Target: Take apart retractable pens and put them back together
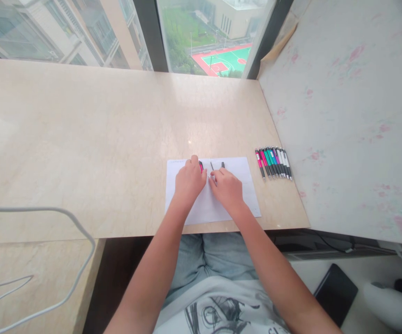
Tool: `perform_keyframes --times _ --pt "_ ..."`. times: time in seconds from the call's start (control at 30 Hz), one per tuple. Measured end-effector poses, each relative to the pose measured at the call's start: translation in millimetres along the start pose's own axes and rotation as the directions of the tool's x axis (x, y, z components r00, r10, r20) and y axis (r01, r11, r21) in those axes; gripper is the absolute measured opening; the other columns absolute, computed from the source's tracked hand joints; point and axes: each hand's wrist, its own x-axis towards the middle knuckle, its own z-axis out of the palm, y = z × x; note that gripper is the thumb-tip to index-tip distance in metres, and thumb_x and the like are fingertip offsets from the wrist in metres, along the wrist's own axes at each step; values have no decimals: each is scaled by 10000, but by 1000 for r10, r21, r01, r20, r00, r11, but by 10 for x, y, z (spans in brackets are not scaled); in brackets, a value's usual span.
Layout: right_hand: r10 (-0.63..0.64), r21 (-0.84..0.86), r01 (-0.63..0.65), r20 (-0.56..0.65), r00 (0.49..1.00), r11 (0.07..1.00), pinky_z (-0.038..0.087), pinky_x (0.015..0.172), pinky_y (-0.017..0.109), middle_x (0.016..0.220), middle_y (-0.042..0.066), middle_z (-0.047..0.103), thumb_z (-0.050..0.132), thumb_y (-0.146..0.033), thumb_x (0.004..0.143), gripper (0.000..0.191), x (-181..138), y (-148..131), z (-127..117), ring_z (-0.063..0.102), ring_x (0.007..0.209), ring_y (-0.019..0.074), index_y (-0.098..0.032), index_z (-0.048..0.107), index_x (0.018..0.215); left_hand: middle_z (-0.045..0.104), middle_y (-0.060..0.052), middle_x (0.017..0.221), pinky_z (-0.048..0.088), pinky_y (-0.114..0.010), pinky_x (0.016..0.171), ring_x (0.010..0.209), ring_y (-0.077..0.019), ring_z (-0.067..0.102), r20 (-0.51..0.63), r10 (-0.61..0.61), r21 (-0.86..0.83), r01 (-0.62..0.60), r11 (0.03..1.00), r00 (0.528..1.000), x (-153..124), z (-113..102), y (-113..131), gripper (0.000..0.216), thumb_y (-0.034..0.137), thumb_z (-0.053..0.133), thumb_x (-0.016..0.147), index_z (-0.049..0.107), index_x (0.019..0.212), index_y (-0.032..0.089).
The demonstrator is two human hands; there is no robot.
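A white sheet of paper (201, 208) lies on the desk under both hands. My left hand (190, 180) rests over its upper left part, thumb apart from the fingers, with a pink and black pen piece (201, 166) beside it in the gap. To its right, my right hand (227, 186) has thumb and fingertips drawn together; whatever they pinch is too small to make out. Just beyond these fingertips lie a thin dark rod, like a pen refill (211, 165), and a short black pen part (223, 164). The hands partly cover the small parts.
A row of several click pens (273, 163), pink, green, blue, purple and white, lies right of the paper by the wall (343, 116). The desk (82, 139) runs left along the window. A white cable (72, 215) loops at the lower left. A dark flat object (336, 292) lies lower right.
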Motion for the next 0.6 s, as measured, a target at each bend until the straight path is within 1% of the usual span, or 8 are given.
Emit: perform_keyframes --times 0.13,0.23,0.33,0.4,0.47,0.53,0.6 --pt "-5 0 5 -11 1000 1000 292 541 291 841 51 656 555 -288 949 167 -8 2 54 575 713 178 -218 688 878 630 -158 960 445 -334 672 803 -270 655 38 -1 7 1 1000 999 25 27 15 209 242 573 894 497 1066 150" --pt "-9 34 11 -37 999 999 320 558 291 838 57 656 549 -274 946 177 -18 11 70 586 742 186 -215 686 851 626 -131 919 448 -324 676 774 -247 646 32 17 -4 -17 1000 999 32 49 25 143 164 533 883 501 1022 166" --pt "-9 97 17 -80 997 995 375 609 295 892 72 684 547 -245 935 157 -34 31 53 612 821 206 -216 687 869 631 -124 896 446 -318 671 774 -242 644 20 25 -6 -24 1000 1000 34 59 20 172 125 516 872 514 1040 162" --pt "-3 161 18 -95 995 987 414 660 304 916 70 707 543 -216 926 140 -53 51 27 626 816 203 -212 680 898 639 -135 910 452 -328 680 808 -256 648 2 26 -29 -26 999 1000 30 56 -7 241 126 529 866 519 1105 144" --pt "2 234 22 -100 995 972 441 696 310 897 57 719 538 -202 919 131 -82 74 -7 632 757 186 -207 669 911 646 -124 910 465 -343 712 848 -264 649 -29 26 -110 -29 993 999 16 41 -54 330 129 560 849 516 1175 139" --pt "3 296 28 -105 994 955 457 705 305 867 44 717 538 -202 910 119 -116 93 -44 629 703 167 -207 657 904 648 -85 881 478 -344 734 831 -241 649 -42 16 -256 -27 966 999 -12 11 -109 394 140 593 831 522 1218 159" --pt "9 332 29 -112 994 943 465 695 295 841 34 708 539 -199 897 109 -149 106 -79 623 676 156 -209 647 886 639 -43 856 489 -324 703 740 -192 647 2 0 -460 1 888 1000 -55 -30 -158 413 183 601 842 528 1249 189"
